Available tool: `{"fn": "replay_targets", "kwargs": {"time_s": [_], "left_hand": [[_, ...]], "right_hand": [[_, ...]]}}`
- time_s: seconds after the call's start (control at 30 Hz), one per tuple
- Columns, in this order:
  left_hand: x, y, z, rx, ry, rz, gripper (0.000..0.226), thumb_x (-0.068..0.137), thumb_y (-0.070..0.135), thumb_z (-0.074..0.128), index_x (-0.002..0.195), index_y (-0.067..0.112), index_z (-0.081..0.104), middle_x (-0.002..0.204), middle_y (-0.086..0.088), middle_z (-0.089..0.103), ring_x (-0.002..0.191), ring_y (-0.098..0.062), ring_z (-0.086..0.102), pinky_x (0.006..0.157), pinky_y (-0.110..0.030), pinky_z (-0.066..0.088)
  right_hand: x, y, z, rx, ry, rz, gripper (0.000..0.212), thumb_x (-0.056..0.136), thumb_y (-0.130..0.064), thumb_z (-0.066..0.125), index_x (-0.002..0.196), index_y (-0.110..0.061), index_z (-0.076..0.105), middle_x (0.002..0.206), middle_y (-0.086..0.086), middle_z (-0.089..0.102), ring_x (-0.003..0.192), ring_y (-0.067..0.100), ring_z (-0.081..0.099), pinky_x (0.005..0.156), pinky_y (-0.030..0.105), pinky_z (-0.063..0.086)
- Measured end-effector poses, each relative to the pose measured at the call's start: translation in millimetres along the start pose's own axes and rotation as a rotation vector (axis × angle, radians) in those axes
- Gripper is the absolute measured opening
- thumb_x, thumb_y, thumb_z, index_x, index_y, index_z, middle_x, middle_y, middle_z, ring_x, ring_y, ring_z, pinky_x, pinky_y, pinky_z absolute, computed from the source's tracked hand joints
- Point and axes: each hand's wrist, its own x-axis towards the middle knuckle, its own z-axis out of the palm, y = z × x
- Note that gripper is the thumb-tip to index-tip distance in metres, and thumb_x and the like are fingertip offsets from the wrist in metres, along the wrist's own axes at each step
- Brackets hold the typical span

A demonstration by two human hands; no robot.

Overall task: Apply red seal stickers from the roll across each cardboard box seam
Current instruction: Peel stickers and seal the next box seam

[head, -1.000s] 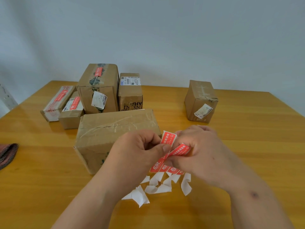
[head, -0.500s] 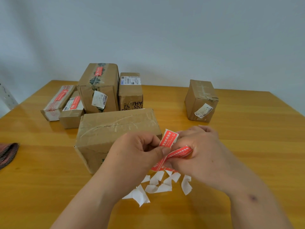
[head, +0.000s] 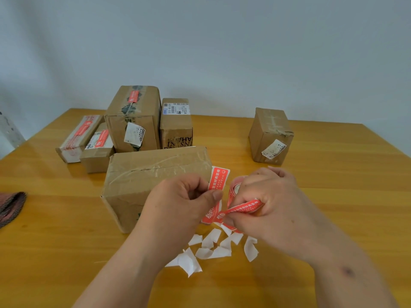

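Observation:
My left hand (head: 182,201) pinches one red seal sticker (head: 218,178), which stands upright above my thumb. My right hand (head: 269,203) grips the sticker roll (head: 236,186), and a red strip (head: 241,208) runs out from under its fingers toward the left hand. Just behind my hands lies a large cardboard box (head: 151,172) with a clear-taped seam and no red sticker in sight. At the back left, a tall box (head: 133,116), a long flat box (head: 77,135) and a small box (head: 99,145) each carry a red sticker.
A narrow box (head: 176,124) with a white label stands beside the tall box. Another box (head: 270,135) stands alone at the back right. Several torn white backing scraps (head: 213,247) lie on the wooden table (head: 333,196) under my hands. A dark cloth (head: 11,205) sits at the left edge.
My hands have drawn apart: the left one holds the sticker a little higher, and the right has moved right, which exposes the roll and stretches the red strip.

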Motion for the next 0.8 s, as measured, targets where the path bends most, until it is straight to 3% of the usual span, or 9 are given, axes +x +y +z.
{"fn": "replay_targets", "kwargs": {"time_s": [0.2,0.33,0.43,0.57,0.63,0.7,0.77,0.8], "left_hand": [[0.5,1.1,0.1,-0.01,0.012,-0.015,0.014,0.087,0.029,0.067,0.075,0.022,0.07,0.068,0.0,0.073,0.061,-0.015,0.07,0.059,-0.024,0.058],[0.8,2.2,1.4,-0.002,0.062,-0.018,0.014,0.088,0.029,0.066,0.075,0.025,0.069,0.068,0.004,0.072,0.059,-0.009,0.068,0.054,-0.015,0.053],[2.8,0.3,-1.5,0.008,0.153,-0.009,0.012,0.088,0.031,0.066,0.077,0.027,0.069,0.07,0.005,0.072,0.062,-0.006,0.068,0.055,-0.016,0.054],[4.5,1.2,-8.7,-0.095,0.188,-0.031,0.011,0.088,0.025,0.067,0.08,0.018,0.07,0.07,0.0,0.072,0.061,-0.009,0.068,0.052,-0.015,0.052],[3.7,4.3,-10.1,-0.16,0.136,-0.064,0.01,0.086,0.023,0.068,0.081,0.015,0.071,0.069,-0.002,0.072,0.059,-0.01,0.068,0.052,-0.017,0.053],[2.0,7.4,-10.2,-0.203,0.079,-0.087,0.011,0.084,0.022,0.068,0.082,0.012,0.071,0.066,-0.002,0.072,0.056,-0.007,0.067,0.051,-0.016,0.052],[-0.4,9.7,-10.0,-0.218,0.025,-0.1,0.011,0.084,0.021,0.068,0.079,0.012,0.07,0.065,-0.002,0.072,0.055,-0.007,0.067,0.052,-0.017,0.052],[-1.5,10.4,-10.1,-0.211,0.0,-0.103,0.011,0.084,0.021,0.068,0.077,0.013,0.07,0.065,-0.003,0.072,0.056,-0.008,0.067,0.054,-0.018,0.053]], "right_hand": [[-1.8,-0.2,-3.8,0.045,-0.006,-0.017,0.017,0.07,-0.043,0.078,0.068,-0.029,0.07,0.078,-0.009,0.065,0.104,0.002,0.052,0.105,0.026,0.012],[-3.6,-0.4,-6.8,0.067,-0.005,-0.009,0.015,0.069,-0.042,0.079,0.069,-0.03,0.07,0.079,-0.013,0.064,0.104,-0.001,0.051,0.104,0.02,0.01],[-5.6,0.0,-9.2,0.086,-0.029,0.016,0.016,0.068,-0.045,0.079,0.069,-0.031,0.071,0.083,-0.016,0.063,0.107,-0.005,0.049,0.104,0.018,0.009],[-4.7,0.3,-8.1,0.037,-0.001,0.05,0.021,0.069,-0.05,0.076,0.069,-0.03,0.069,0.083,-0.021,0.062,0.101,-0.004,0.05,0.105,0.024,0.013],[-0.7,-0.8,-5.4,-0.015,0.058,0.096,0.025,0.069,-0.056,0.072,0.08,-0.035,0.066,0.084,-0.022,0.06,0.099,-0.01,0.044,0.105,0.026,0.013],[3.8,-2.7,-3.0,-0.057,0.15,0.144,0.044,0.069,-0.057,0.071,0.108,-0.044,0.056,0.103,-0.028,0.049,0.095,-0.015,0.029,0.102,0.025,0.012],[7.7,-4.7,-2.6,-0.092,0.262,0.19,0.062,0.072,-0.056,0.069,0.127,-0.046,0.043,0.111,-0.025,0.036,0.095,-0.009,0.016,0.103,0.029,0.018],[9.3,-5.3,-2.2,-0.088,0.313,0.189,0.06,0.073,-0.056,0.067,0.128,-0.046,0.043,0.111,-0.024,0.034,0.098,-0.008,0.015,0.104,0.033,0.024]]}}
